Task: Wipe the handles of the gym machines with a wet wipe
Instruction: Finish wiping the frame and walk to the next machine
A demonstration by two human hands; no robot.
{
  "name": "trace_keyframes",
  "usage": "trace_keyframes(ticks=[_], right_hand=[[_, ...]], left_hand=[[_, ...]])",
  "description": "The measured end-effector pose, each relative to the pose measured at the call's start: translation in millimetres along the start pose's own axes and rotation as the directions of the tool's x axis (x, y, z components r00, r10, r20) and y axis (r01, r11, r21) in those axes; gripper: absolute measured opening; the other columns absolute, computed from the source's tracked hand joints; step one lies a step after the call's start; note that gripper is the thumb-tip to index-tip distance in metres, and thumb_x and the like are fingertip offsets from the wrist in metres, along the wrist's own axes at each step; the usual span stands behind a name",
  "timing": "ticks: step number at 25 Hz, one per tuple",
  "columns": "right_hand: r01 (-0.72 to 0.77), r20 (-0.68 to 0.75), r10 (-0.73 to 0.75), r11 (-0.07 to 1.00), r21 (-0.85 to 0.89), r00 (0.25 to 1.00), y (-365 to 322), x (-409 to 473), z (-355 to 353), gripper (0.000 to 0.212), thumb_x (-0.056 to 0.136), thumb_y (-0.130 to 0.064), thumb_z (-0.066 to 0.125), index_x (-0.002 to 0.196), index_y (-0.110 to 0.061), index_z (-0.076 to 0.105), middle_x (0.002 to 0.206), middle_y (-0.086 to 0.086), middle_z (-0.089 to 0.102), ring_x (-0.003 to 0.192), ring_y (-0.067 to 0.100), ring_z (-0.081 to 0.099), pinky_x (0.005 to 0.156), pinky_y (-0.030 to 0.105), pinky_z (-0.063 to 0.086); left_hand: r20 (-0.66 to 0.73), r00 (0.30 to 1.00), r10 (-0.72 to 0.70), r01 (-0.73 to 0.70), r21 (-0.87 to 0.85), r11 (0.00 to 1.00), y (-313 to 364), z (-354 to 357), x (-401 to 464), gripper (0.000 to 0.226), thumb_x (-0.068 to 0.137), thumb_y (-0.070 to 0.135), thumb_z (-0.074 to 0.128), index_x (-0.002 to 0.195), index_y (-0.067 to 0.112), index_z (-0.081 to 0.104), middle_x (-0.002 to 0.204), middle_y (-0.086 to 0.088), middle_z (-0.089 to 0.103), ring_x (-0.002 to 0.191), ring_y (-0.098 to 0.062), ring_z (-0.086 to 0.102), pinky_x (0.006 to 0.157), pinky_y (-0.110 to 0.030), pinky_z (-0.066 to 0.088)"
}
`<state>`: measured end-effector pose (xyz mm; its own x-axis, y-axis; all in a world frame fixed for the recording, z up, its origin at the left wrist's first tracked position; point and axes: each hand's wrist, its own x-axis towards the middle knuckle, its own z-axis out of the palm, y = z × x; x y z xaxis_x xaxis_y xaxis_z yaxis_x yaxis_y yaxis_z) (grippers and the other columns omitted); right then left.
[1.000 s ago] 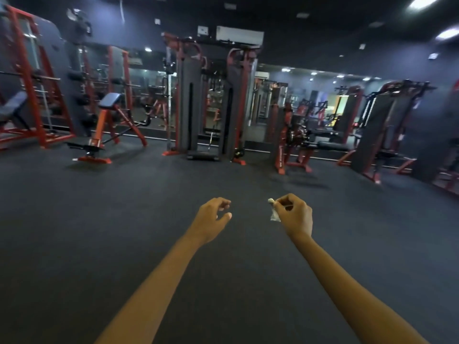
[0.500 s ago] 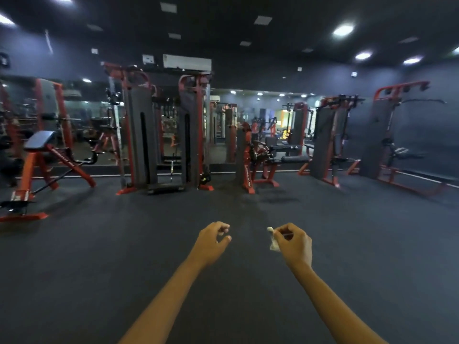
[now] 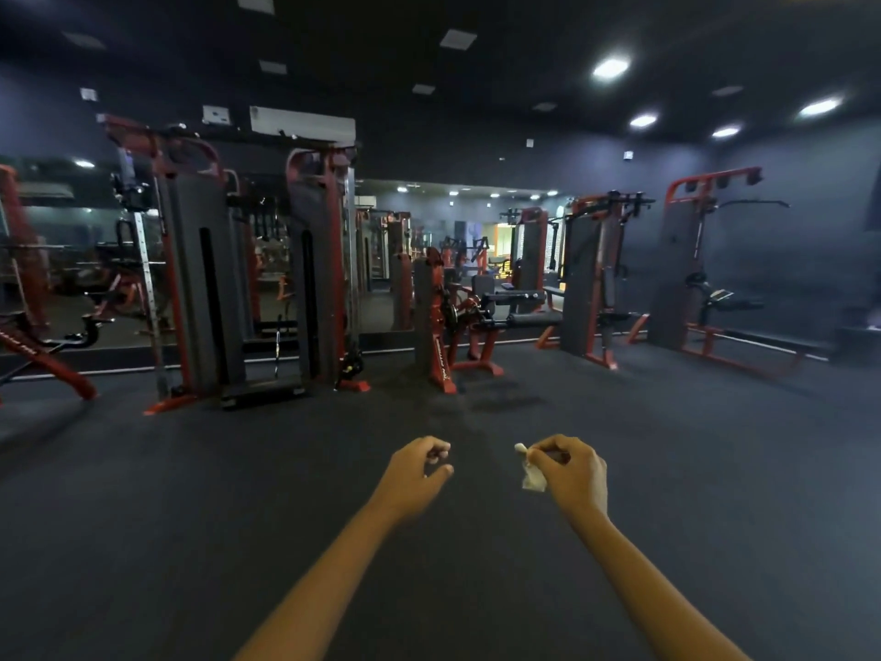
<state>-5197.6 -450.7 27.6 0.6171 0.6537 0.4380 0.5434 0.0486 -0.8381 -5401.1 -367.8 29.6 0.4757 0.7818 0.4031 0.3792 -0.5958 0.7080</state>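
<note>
The right hand [image 3: 569, 469] pinches the crumpled wet wipe [image 3: 530, 475] over the floor, the left hand [image 3: 415, 470] loosely curled and empty, the machines [image 3: 248, 279] far off, so it may dry out.

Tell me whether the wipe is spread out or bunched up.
Bunched up: the small white wet wipe sits crumpled in the right hand, only scrunched ends showing.

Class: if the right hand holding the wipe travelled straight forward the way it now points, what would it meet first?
Probably nothing near: the right hand, gripping the wet wipe, has open floor ahead. The red leg machine looks first, though depth is unclear.
</note>
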Motion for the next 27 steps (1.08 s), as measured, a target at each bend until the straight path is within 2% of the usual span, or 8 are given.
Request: trace_keyframes(ticks=[7, 11, 13, 15, 17, 19, 22, 27], right_hand=[[-0.003, -0.015, 0.003, 0.999, -0.041, 1.000, 57.6, 199.7, 61.7, 0.004, 0.075, -0.016, 0.072, 0.071, -0.018, 0.073, 0.081, -0.001, 0.066, 0.077, 0.013, 0.061, 0.061, 0.019, 0.042], [-0.066, -0.043, 0.063, 0.996, -0.067, 0.997, 123.9, 292.9, 97.2, 0.004, 0.077, -0.018, 0.072, 0.073, -0.019, 0.073, 0.083, -0.001, 0.065, 0.078, 0.013, 0.061, 0.062, 0.020, 0.043], [-0.105, -0.080, 0.100, 0.993, -0.062, 0.992, 165.6, 346.1, 114.0, 0.003, 0.077, -0.018, 0.071, 0.074, -0.018, 0.073, 0.083, 0.000, 0.065, 0.078, 0.014, 0.060, 0.062, 0.020, 0.042], [-0.123, -0.094, 0.115, 0.989, -0.081, 0.989, 204.1, 398.7, 128.0, 0.004, 0.077, -0.018, 0.072, 0.073, -0.018, 0.072, 0.084, 0.002, 0.066, 0.078, 0.015, 0.061, 0.061, 0.020, 0.042], [-0.173, -0.145, 0.160, 0.981, -0.082, 0.976, 238.0, 455.1, 140.5, 0.006, 0.078, -0.017, 0.072, 0.073, -0.019, 0.071, 0.084, 0.004, 0.067, 0.080, 0.017, 0.062, 0.061, 0.020, 0.041], [-0.201, -0.192, 0.186, 0.978, -0.061, 0.964, 266.5, 517.8, 148.9, 0.007, 0.079, -0.016, 0.071, 0.073, -0.019, 0.070, 0.084, 0.003, 0.068, 0.080, 0.017, 0.063, 0.062, 0.019, 0.042], [-0.222, -0.222, 0.199, 0.972, -0.081, 0.955, 306.9, 600.3, 155.0, 0.008, 0.079, -0.017, 0.072, 0.073, -0.020, 0.069, 0.083, 0.000, 0.066, 0.077, 0.012, 0.062, 0.060, 0.015, 0.042], [-0.289, -0.243, 0.242, 0.940, -0.180, 0.939, 429.6, 713.9, 166.6, 0.009, 0.078, -0.022, 0.074, 0.073, -0.018, 0.068, 0.080, -0.003, 0.063, 0.073, 0.008, 0.060, 0.060, 0.016, 0.043]], left_hand=[[0.026, 1.000, 0.015, -0.012, -0.097, 0.995, -38.8, 61.0, 211.6, 0.026, 0.090, 0.013, 0.062, 0.115, 0.011, 0.061, 0.110, 0.004, 0.061, 0.101, -0.006, 0.055, 0.072, 0.001, 0.039], [0.059, 0.998, -0.027, 0.034, -0.134, 0.990, -88.3, 124.7, 316.6, 0.026, 0.090, 0.011, 0.061, 0.116, 0.011, 0.060, 0.112, 0.002, 0.060, 0.105, -0.009, 0.055, 0.070, 0.002, 0.039], [0.091, 0.996, -0.015, 0.028, -0.151, 0.988, -115.0, 159.7, 377.8, 0.027, 0.091, 0.011, 0.061, 0.118, 0.011, 0.060, 0.114, 0.003, 0.060, 0.108, -0.009, 0.055, 0.072, -0.001, 0.040], [0.107, 0.994, -0.005, 0.026, -0.192, 0.981, -138.8, 192.9, 437.5, 0.029, 0.091, 0.012, 0.060, 0.121, 0.011, 0.059, 0.119, 0.002, 0.059, 0.113, -0.008, 0.052, 0.082, -0.010, 0.040], [0.105, 0.992, -0.066, 0.091, -0.266, 0.960, -159.3, 224.5, 498.6, 0.030, 0.092, 0.013, 0.059, 0.122, 0.012, 0.058, 0.123, 0.001, 0.058, 0.118, -0.009, 0.050, 0.088, -0.018, 0.039], [0.099, 0.989, -0.106, 0.132, -0.307, 0.943, -176.2, 262.2, 566.2, 0.030, 0.092, 0.013, 0.060, 0.121, 0.011, 0.058, 0.126, -0.003, 0.059, 0.123, -0.013, 0.051, 0.089, -0.019, 0.038], [0.159, 0.983, -0.093, 0.140, -0.315, 0.939, -190.0, 325.1, 656.0, 0.031, 0.091, 0.011, 0.060, 0.122, 0.009, 0.058, 0.128, -0.004, 0.059, 0.123, -0.015, 0.052, 0.086, -0.016, 0.037], [0.321, 0.947, -0.027, 0.129, -0.300, 0.945, -222.8, 452.9, 781.7, 0.035, 0.090, 0.012, 0.062, 0.124, 0.011, 0.057, 0.124, -0.001, 0.060, 0.118, -0.012, 0.054, 0.085, -0.010, 0.038]])
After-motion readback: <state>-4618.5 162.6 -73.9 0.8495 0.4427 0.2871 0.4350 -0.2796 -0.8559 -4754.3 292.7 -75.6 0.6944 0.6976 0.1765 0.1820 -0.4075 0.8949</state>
